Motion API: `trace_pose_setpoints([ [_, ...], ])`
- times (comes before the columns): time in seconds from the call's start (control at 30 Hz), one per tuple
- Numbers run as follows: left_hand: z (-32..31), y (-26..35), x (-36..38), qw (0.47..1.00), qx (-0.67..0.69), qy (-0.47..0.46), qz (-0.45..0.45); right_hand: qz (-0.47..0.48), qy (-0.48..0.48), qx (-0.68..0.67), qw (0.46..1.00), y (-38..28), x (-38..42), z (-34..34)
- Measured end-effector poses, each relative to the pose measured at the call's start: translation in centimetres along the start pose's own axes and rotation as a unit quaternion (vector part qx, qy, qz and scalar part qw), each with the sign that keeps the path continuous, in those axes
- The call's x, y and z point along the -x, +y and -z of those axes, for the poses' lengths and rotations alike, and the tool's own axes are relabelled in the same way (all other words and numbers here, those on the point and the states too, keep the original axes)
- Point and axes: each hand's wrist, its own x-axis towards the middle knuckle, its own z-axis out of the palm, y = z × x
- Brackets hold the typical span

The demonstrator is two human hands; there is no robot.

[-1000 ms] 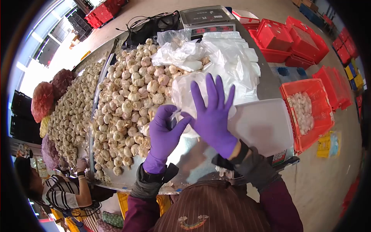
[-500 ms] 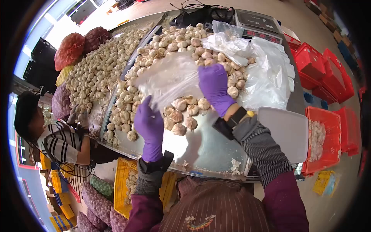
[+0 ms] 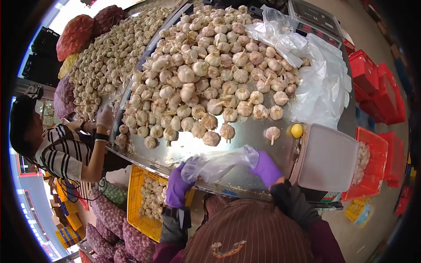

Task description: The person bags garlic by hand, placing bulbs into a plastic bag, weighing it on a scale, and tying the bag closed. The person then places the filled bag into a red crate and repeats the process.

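Both gloved hands hold a clear plastic bag [image 3: 219, 161] at the near edge of the steel worktop [image 3: 245, 136], just short of the garlic heap [image 3: 206, 74]. The left hand [image 3: 177, 187] has its grip pinched on one side of the bag's mouth, the right hand [image 3: 265, 167] pinches the other, and the film is stretched between them. As far as I can see the bag is empty (it is hard to see through the crumpled film), so the filling looks not yet begun: the bulbs all lie loose on the worktop, the nearest ones just beyond the bag. Both wrists sit low at the worktop's lip, knuckles up, forearms drawn in close to the body. A spare pile of bags [image 3: 322, 85] lies to the right beside a white lidded tub [image 3: 329, 162]. A co-worker's hand [image 3: 104, 118] rests at the neighbouring heap.
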Motion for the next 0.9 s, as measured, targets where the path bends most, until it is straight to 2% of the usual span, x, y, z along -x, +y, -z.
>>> trace_pose_setpoints([
  [0.03, -0.7, 1.0, -1.8, 0.964, -0.215, -0.001, -0.158, -0.048, 0.035, -0.118, 0.991, 2.3, -2.2, 0.1],
  [0.07, -1.4, 2.6, -4.3, 0.857, -0.416, -0.001, -0.306, -0.072, 0.065, -0.22, 0.971, 4.5, -4.5, 0.4],
  [0.13, -1.3, 4.5, -8.4, 0.945, -0.259, 0.036, -0.199, -0.077, 0.113, -0.321, 0.937, 8.1, -9.8, 2.1],
  [0.17, -1.6, 5.2, -10.4, 0.915, -0.321, 0.072, -0.233, -0.07, 0.134, -0.33, 0.932, 9.2, -12.4, 3.0],
  [0.2, -1.7, 4.8, -13.8, 0.961, -0.1, 0.083, -0.242, -0.077, 0.16, -0.26, 0.949, 8.0, -14.1, 4.2],
  [0.23, -0.1, 3.1, -18.1, 0.967, 0.118, 0.017, -0.226, -0.085, 0.186, -0.189, 0.96, 6.8, -15.7, 5.1],
  [0.3, 0.2, 3.8, -21.3, 0.924, 0.326, -0.053, -0.192, -0.103, 0.236, -0.048, 0.965, 5.4, -17.9, 6.2],
  [0.33, -1.9, 6.2, -20.3, 0.908, 0.363, 0.006, -0.209, -0.113, 0.258, 0.023, 0.959, 5.3, -18.5, 6.6],
  [0.37, -3.2, 7.4, -19.8, 0.886, 0.4, 0.065, -0.224, -0.057, 0.357, -0.032, 0.932, 7.3, -19.3, 6.3],
  [0.4, -2.4, 7.1, -20.0, 0.887, 0.401, 0.067, -0.221, -0.061, 0.355, -0.032, 0.932, 6.1, -18.8, 6.7],
  [0.43, -0.4, 6.7, -19.8, 0.884, 0.397, -0.077, -0.233, -0.043, 0.369, -0.137, 0.918, 2.8, -17.9, 7.1],
  [0.47, -2.2, 8.4, -18.3, 0.903, 0.342, -0.006, -0.261, -0.027, 0.38, -0.242, 0.893, 0.3, -16.9, 7.3],
  [0.53, -5.9, 12.1, -14.8, 0.922, 0.213, 0.15, -0.285, -0.018, 0.4, -0.27, 0.876, -1.9, -15.4, 8.2],
  [0.6, -8.9, 15.2, -11.7, 0.927, 0.159, 0.16, -0.299, 0.024, 0.448, -0.24, 0.861, -4.6, -13.1, 9.5],
  [0.67, -12.3, 18.0, -8.5, 0.934, 0.099, 0.177, -0.295, 0.046, 0.462, -0.268, 0.844, -6.5, -9.9, 11.0],
  [0.7, -14.2, 18.7, -7.3, 0.931, 0.108, 0.15, -0.314, 0.02, 0.484, -0.273, 0.831, -7.8, -7.6, 12.1],
  [0.73, -16.5, 19.4, -6.1, 0.936, 0.148, 0.157, -0.278, -0.01, 0.508, -0.275, 0.816, -9.2, -5.2, 13.6],
  [0.8, -21.6, 20.3, -2.9, 0.942, 0.171, 0.1, -0.269, 0.03, 0.568, -0.228, 0.79, -12.2, 0.1, 17.3],
  [0.9, -29.5, 19.9, 0.9, 0.951, 0.214, -0.004, -0.223, -0.001, 0.55, -0.166, 0.818, -15.6, 9.7, 22.8],
])
